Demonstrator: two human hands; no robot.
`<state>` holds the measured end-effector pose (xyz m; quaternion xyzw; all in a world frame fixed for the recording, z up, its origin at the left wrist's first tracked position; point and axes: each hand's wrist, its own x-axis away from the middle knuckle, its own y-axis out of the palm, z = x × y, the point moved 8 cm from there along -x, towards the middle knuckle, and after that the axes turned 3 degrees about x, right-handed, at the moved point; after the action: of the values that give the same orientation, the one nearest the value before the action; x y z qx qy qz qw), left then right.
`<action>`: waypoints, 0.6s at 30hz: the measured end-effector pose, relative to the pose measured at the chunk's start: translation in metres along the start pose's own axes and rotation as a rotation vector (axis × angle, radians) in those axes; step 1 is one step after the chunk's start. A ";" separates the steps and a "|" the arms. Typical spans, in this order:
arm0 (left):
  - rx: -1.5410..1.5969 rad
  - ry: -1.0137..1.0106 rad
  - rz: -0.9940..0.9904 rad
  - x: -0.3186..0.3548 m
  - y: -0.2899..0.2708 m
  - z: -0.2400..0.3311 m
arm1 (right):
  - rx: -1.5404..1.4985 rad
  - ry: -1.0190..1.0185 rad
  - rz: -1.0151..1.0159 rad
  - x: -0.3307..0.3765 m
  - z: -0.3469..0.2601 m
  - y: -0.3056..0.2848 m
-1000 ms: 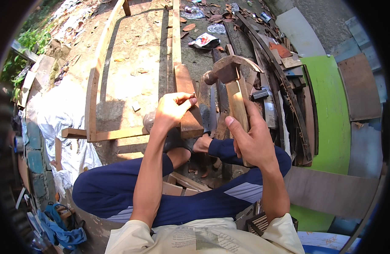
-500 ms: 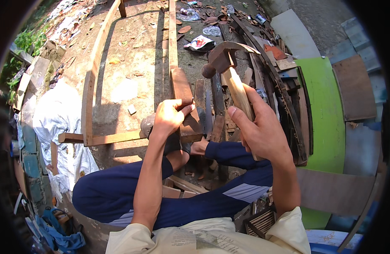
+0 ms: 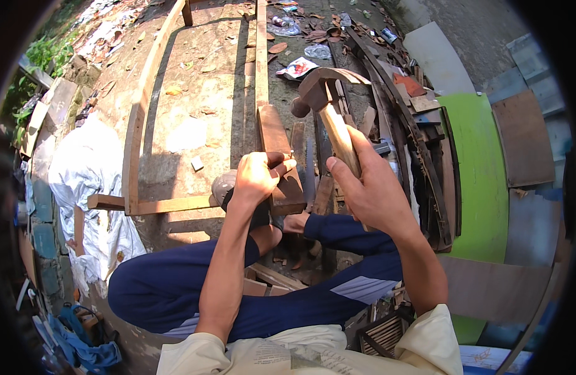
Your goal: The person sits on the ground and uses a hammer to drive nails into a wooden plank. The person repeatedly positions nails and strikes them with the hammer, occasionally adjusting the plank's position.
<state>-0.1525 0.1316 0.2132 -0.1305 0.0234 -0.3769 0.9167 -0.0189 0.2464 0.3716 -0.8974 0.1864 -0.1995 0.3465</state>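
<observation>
My right hand grips the pale wooden handle of a claw hammer. Its rusty head is raised above and right of a short, thick brown wood piece. On that wood rests my left hand, its thumb and forefinger pinched round what looks like a small dark nail, mostly hidden by the fingertips. The wood piece lies at the near end of a long batten, part of a wooden frame on the ground. My bare foot is just below the wood.
A handsaw lies right of the wood piece, beside scrap timber piled along a green panel. White sacking is heaped at the left. Leaves and plastic litter are scattered at the far end.
The hammer head has shifted slightly left and down with my right hand. My left fingers still pinch at the wood, which appears a little farther right and lower in view.
</observation>
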 end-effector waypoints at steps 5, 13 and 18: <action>0.020 -0.033 -0.010 0.001 0.002 0.002 | 0.071 0.027 -0.034 -0.004 -0.001 -0.003; 0.062 -0.029 -0.029 0.000 0.002 -0.001 | 0.002 0.217 -0.319 0.002 0.008 0.017; 0.274 -0.171 -0.160 -0.010 0.008 -0.015 | -0.166 0.173 -0.010 0.008 0.020 0.003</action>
<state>-0.1561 0.1404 0.1963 -0.0372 -0.1167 -0.4357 0.8917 -0.0029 0.2510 0.3581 -0.9033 0.2273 -0.2618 0.2527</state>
